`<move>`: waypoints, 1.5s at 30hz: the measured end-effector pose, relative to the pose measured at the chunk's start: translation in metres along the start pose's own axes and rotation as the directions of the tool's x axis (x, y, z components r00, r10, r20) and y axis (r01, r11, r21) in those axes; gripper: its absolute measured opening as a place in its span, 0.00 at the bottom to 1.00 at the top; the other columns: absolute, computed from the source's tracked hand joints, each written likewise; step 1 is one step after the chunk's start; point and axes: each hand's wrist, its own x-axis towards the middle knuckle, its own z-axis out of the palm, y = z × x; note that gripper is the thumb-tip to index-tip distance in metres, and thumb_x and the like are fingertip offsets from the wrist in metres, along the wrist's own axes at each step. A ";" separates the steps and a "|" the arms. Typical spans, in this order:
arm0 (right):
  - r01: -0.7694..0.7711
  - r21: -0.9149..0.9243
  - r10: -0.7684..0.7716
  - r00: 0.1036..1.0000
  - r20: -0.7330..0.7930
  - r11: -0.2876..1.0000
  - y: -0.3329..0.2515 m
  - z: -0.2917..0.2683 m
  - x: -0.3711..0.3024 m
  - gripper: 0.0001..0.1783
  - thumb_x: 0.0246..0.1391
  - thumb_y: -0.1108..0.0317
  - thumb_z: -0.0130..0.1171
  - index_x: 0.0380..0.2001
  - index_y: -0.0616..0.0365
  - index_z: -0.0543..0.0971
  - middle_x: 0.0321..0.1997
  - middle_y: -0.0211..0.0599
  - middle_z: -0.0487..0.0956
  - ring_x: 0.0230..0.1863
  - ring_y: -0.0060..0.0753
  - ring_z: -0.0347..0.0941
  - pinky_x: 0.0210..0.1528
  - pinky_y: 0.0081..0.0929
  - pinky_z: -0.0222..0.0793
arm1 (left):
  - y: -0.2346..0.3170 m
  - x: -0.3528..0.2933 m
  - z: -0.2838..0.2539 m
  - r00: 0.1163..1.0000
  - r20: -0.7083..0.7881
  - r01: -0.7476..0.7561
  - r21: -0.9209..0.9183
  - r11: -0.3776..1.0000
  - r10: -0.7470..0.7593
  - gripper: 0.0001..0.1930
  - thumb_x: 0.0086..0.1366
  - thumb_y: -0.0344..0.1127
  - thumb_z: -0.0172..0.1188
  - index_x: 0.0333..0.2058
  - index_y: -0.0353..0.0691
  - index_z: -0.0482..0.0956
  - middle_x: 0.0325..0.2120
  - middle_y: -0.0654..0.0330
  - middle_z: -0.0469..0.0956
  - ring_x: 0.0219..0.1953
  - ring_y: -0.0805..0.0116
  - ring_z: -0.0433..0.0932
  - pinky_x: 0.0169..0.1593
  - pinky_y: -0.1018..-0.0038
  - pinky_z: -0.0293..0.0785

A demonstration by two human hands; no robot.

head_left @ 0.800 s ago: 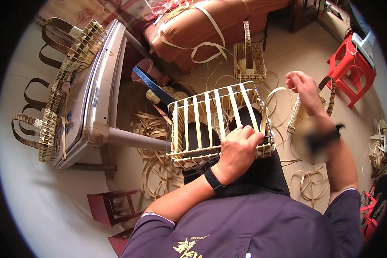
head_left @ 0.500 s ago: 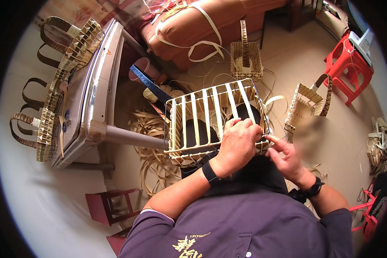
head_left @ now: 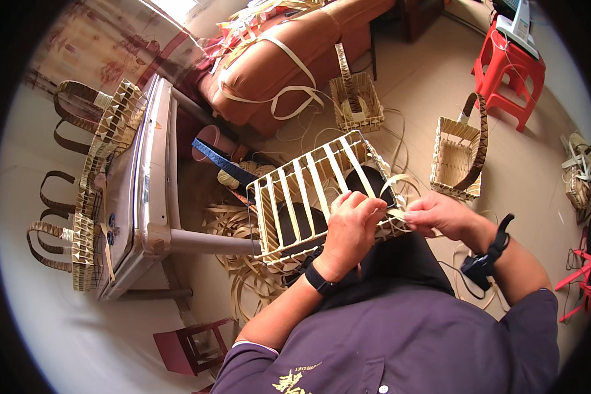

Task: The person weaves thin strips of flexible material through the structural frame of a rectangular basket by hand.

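Observation:
A partly woven basket [head_left: 316,184] with a dark wire frame and pale flat slats rests tilted across my lap. My left hand [head_left: 351,226] is closed at its near right part, thumb and fingertips pinched on a pale weaving strip at the rim. My right hand [head_left: 443,215], just right of the basket, pinches the same weaving strip [head_left: 396,213], which runs between both hands. A loop of strip curls above the right fingers. The fingertips partly hide the rim where the strip meets it.
Two finished handled baskets, one far [head_left: 356,98] and one right [head_left: 458,157], stand on the floor. More baskets [head_left: 85,217] line the table [head_left: 152,184] at left. Loose strips [head_left: 243,282] lie beneath. A red stool [head_left: 509,72] stands far right; a brown sofa [head_left: 269,72] is behind.
My right hand has moved away from the rim, drawing the strip outward to the right. My left hand stays pinched at the basket's near right part. The whole view has shifted.

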 end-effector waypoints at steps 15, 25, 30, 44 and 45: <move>0.193 0.374 -0.246 0.964 0.099 0.907 -0.040 -0.036 -0.013 0.20 0.77 0.58 0.59 0.31 0.62 0.77 0.41 0.52 0.88 0.42 0.44 0.87 0.53 0.38 0.82 | 0.018 0.000 0.010 0.996 -0.054 0.074 0.148 0.986 -0.066 0.04 0.66 0.36 0.72 0.33 0.46 0.86 0.29 0.64 0.78 0.32 0.59 0.81 0.38 0.63 0.74; -0.278 -0.108 0.288 0.953 0.090 0.955 -0.041 -0.159 -0.219 0.17 0.51 0.69 0.80 0.33 0.73 0.85 0.35 0.58 0.87 0.27 0.41 0.85 0.33 0.36 0.84 | 0.027 0.006 0.014 0.996 -0.051 0.077 0.240 0.968 -0.067 0.06 0.67 0.33 0.65 0.31 0.45 0.76 0.32 0.60 0.74 0.32 0.55 0.78 0.39 0.59 0.72; -0.247 -0.567 0.138 0.964 -0.228 0.786 -0.057 -0.157 -0.220 0.20 0.50 0.71 0.80 0.43 0.69 0.85 0.46 0.55 0.86 0.41 0.46 0.84 0.46 0.38 0.81 | 0.032 0.010 0.018 0.996 -0.053 0.079 0.211 0.974 -0.070 0.05 0.66 0.31 0.64 0.31 0.44 0.77 0.33 0.58 0.75 0.33 0.52 0.79 0.41 0.57 0.74; 0.176 -0.908 -0.502 0.864 -0.043 0.381 0.010 0.028 -0.036 0.18 0.58 0.56 0.78 0.40 0.59 0.87 0.34 0.48 0.86 0.36 0.54 0.84 0.38 0.43 0.77 | 0.028 0.008 0.016 0.986 -0.023 0.167 0.167 0.972 -0.166 0.06 0.68 0.34 0.67 0.33 0.44 0.78 0.33 0.57 0.76 0.36 0.52 0.79 0.44 0.57 0.73; 0.206 -0.895 -0.563 0.825 -0.058 0.395 0.013 0.039 -0.018 0.16 0.59 0.57 0.77 0.38 0.58 0.88 0.32 0.48 0.86 0.35 0.54 0.84 0.38 0.43 0.77 | 0.026 0.006 0.016 0.985 -0.018 0.169 0.157 0.973 -0.169 0.06 0.68 0.34 0.67 0.33 0.44 0.78 0.33 0.58 0.76 0.36 0.52 0.79 0.44 0.57 0.72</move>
